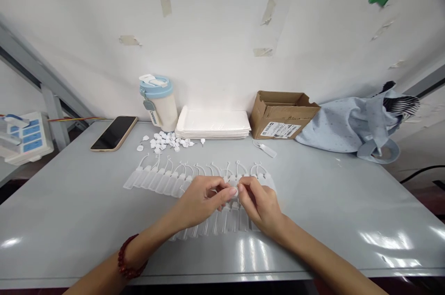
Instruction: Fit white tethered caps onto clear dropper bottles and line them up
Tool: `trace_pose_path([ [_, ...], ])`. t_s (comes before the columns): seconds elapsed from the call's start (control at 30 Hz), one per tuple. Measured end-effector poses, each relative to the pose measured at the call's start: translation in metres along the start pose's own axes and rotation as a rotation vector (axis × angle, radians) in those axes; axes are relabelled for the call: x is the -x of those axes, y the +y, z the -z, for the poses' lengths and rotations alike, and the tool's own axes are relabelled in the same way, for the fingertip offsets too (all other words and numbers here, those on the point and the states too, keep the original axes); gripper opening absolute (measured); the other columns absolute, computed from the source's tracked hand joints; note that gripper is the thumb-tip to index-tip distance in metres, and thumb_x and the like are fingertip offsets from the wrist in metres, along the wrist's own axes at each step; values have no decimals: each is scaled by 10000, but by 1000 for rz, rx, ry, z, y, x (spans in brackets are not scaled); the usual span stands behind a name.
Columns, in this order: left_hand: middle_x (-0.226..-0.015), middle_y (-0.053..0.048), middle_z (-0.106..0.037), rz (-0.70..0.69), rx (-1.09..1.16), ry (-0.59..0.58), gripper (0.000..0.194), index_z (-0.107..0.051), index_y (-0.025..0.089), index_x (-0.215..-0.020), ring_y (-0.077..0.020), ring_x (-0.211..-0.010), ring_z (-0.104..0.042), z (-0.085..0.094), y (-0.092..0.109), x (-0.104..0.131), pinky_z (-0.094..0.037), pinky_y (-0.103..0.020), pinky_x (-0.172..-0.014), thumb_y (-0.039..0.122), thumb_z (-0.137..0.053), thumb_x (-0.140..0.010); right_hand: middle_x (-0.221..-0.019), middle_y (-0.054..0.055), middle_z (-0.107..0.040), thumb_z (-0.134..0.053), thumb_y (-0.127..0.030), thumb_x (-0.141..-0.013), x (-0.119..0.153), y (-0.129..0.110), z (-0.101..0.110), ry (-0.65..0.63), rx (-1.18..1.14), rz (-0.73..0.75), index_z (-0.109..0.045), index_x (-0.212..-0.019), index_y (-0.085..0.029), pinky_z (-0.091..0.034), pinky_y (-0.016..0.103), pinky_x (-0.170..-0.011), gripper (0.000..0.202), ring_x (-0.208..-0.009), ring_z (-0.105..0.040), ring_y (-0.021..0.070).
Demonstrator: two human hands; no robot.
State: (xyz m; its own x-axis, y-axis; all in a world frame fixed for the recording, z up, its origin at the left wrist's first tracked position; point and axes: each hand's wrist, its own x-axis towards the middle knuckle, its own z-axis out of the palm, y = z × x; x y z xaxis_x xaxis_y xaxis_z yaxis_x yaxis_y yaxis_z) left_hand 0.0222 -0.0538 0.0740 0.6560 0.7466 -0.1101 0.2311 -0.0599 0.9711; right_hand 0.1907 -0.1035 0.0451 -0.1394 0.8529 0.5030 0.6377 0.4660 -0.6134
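Note:
Between my two hands, over the middle of the table, is a small white round cap (235,191). My left hand (205,197) pinches it between thumb and fingers. My right hand (261,202) is closed in a pinch right beside the cap; what its fingertips grip is too small to tell. Below and behind the hands lie two rows of clear plastic sleeves, a back row (163,181) with thin looped ties pointing away from me and a front row (215,223) partly hidden by my hands. A loose pile of white round caps (167,140) lies farther back on the left.
Along the wall stand a blue-lidded cup (163,105), a stack of white envelopes (213,123) and an open cardboard box (281,116). A phone (114,134) lies left, a light blue cloth bag (342,123) right. One single sleeve (267,150) rests before the box.

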Motion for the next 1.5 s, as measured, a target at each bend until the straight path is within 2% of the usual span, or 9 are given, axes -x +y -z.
trace_pose_path([
  [0.13,-656,-1,-562,-43,-35,-69,266,-628,143,-766,-104,-581,-545,1,0,1,-486,-216,-574,324,-487,-900,-562,-55,-516,-370,-130,-909,0,2,-1,5,36,123,-440,-873,-214,-323,191,-409,115,-394,-397,72],
  [0.3,-808,-70,-624,-461,-474,0,206,-632,145,-934,-156,-735,-561,4,-9,5,-457,-265,-682,222,-441,-925,-525,-70,-424,-380,-198,-905,-4,-3,2,-80,-139,-155,-436,-791,-213,-333,189,-411,128,-421,-400,80],
  [0.4,-878,-96,-633,-553,-556,23,224,-608,148,-1020,-169,-787,-568,5,-14,5,-451,-272,-708,187,-404,-936,-518,-67,-416,-371,-242,-910,-6,-4,4,-126,-234,-276,-432,-761,-211,-358,197,-424,164,-433,-433,90],
  [0.5,-861,-59,-642,-456,-468,13,198,-606,170,-1033,-144,-737,-583,5,-13,3,-454,-249,-685,238,-453,-927,-515,-66,-422,-366,-254,-914,-6,-4,3,-138,-243,-299,-429,-762,-211,-347,197,-419,170,-427,-421,89],
  [0.7,-683,-6,-595,-210,-352,-9,261,-632,154,-807,-109,-593,-517,0,-5,4,-412,-212,-558,305,-450,-918,-542,-73,-425,-380,-192,-899,-3,0,2,-102,-60,-73,-418,-824,-215,-308,186,-411,87,-406,-365,71],
  [0.83,-678,-10,-596,-198,-283,-19,257,-642,147,-808,-112,-597,-523,-1,-3,5,-408,-212,-561,304,-466,-910,-547,-71,-429,-373,-213,-922,-4,3,2,-139,-115,-87,-414,-829,-220,-318,190,-415,102,-410,-391,76],
  [1.0,-685,-17,-620,-303,-394,8,240,-643,151,-783,-115,-610,-533,-1,-7,5,-400,-224,-603,292,-492,-906,-498,-94,-320,-325,-306,-952,-6,2,5,-193,-250,-277,-425,-835,-226,-377,198,-410,173,-395,-343,93],
  [1.17,-648,-8,-580,-412,-493,27,186,-623,147,-786,-113,-598,-522,-3,-13,5,-387,-222,-599,244,-503,-890,-542,-71,-339,-302,-377,-953,-9,1,7,-267,-334,-426,-428,-799,-226,-401,186,-387,250,-430,-367,98],
  [1.5,-579,19,-553,-82,-229,-59,305,-545,149,-650,-85,-509,-519,-4,-4,2,-384,-178,-478,294,-463,-906,-537,-81,-316,-284,-269,-941,-6,6,6,-228,-24,-181,-421,-884,-210,-234,220,-415,160,-386,-260,93],
])
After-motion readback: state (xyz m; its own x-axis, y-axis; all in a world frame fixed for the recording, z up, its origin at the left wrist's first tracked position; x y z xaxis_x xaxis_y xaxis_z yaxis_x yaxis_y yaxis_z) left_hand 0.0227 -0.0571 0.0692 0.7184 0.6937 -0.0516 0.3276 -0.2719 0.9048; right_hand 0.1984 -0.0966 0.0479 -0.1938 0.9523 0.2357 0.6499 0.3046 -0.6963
